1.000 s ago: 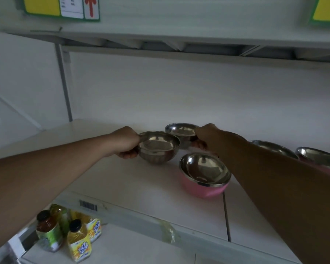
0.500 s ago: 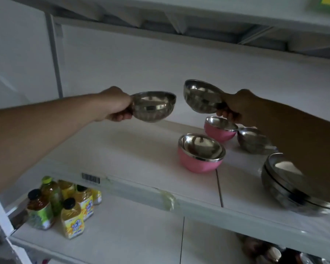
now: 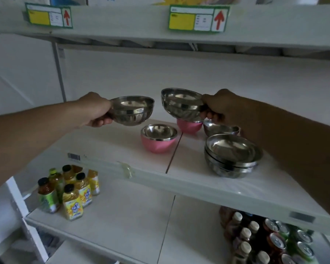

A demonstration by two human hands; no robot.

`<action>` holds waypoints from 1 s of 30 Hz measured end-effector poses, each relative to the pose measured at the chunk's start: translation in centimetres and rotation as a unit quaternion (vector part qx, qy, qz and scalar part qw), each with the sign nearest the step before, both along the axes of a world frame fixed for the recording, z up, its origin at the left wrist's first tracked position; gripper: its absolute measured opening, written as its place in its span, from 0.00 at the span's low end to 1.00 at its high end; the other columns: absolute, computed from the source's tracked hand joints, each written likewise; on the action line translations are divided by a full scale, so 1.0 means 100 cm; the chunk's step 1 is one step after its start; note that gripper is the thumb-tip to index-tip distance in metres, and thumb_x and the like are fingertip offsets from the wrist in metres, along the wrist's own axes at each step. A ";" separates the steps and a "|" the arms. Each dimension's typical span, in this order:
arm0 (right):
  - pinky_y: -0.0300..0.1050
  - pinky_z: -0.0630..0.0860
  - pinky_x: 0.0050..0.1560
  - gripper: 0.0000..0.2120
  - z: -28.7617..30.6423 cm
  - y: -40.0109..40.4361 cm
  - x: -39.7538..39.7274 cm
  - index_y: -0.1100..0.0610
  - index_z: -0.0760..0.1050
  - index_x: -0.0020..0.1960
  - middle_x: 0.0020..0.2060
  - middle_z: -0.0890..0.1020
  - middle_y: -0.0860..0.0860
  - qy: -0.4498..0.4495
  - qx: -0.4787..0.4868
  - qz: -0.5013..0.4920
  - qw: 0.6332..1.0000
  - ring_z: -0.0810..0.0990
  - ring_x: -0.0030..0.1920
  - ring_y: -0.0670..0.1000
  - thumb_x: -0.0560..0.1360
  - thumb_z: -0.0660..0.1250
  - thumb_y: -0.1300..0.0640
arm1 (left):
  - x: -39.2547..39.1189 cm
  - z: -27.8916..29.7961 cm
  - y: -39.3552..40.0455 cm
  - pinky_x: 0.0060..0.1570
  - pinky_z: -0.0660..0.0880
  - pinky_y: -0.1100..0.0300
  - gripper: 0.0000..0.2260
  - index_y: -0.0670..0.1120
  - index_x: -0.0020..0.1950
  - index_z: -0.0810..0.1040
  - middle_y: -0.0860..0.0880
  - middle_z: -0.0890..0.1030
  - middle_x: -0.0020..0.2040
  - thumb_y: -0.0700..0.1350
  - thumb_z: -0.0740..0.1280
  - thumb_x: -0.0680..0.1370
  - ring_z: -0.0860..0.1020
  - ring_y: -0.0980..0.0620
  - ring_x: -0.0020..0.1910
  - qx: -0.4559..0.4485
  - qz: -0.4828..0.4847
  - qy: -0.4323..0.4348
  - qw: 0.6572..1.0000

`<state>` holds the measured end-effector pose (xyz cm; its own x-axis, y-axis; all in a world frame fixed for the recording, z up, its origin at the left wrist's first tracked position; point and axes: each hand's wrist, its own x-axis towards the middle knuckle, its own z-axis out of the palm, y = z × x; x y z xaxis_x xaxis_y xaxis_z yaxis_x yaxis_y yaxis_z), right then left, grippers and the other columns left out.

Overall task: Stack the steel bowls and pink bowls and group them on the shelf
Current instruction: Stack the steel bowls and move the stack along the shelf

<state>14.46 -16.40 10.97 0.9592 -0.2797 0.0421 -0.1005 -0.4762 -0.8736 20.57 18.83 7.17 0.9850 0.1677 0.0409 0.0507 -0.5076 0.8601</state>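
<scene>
My left hand (image 3: 95, 109) grips the rim of a steel bowl (image 3: 133, 111), held level above the white shelf (image 3: 107, 147). My right hand (image 3: 217, 105) holds a second steel bowl (image 3: 181, 103), tilted a little, just right of the first; the two bowls are apart. Below them on the shelf stand a pink bowl (image 3: 158, 142) with a steel lining, another pink bowl (image 3: 189, 126) partly hidden behind the held bowl, a single steel bowl (image 3: 220, 128) and a stack of steel bowls (image 3: 232, 157) near the front edge.
The shelf above (image 3: 160, 25) carries yellow price labels with red arrows. On the lower shelf stand several juice bottles (image 3: 71, 189) at the left, and bottles and cans (image 3: 267, 239) at the bottom right. A shelf upright (image 3: 58, 71) rises at the back left.
The view has pulled back and tilted up, so the upper shelf edge and lower shelf show. Both held bowls stay raised, now closer together. The steel stack shows fully.
</scene>
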 end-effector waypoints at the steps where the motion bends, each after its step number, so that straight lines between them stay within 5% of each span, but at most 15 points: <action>1: 0.36 0.66 0.20 0.18 0.002 -0.003 -0.007 0.62 0.82 0.36 0.26 0.81 0.54 -0.002 -0.005 0.008 1.000 0.71 0.19 0.46 0.81 0.67 0.55 | -0.011 -0.002 -0.003 0.17 0.71 0.65 0.09 0.39 0.45 0.86 0.44 0.82 0.26 0.42 0.68 0.80 0.73 0.53 0.17 0.000 0.007 0.003 1.000; 30: 0.35 0.65 0.22 0.17 -0.006 -0.106 -0.157 0.61 0.81 0.37 0.23 0.79 0.53 0.002 0.060 -0.136 0.989 0.69 0.19 0.47 0.80 0.68 0.52 | -0.098 0.005 -0.144 0.19 0.70 0.65 0.09 0.37 0.41 0.85 0.43 0.80 0.27 0.39 0.67 0.76 0.72 0.51 0.19 0.008 -0.130 -0.001 0.991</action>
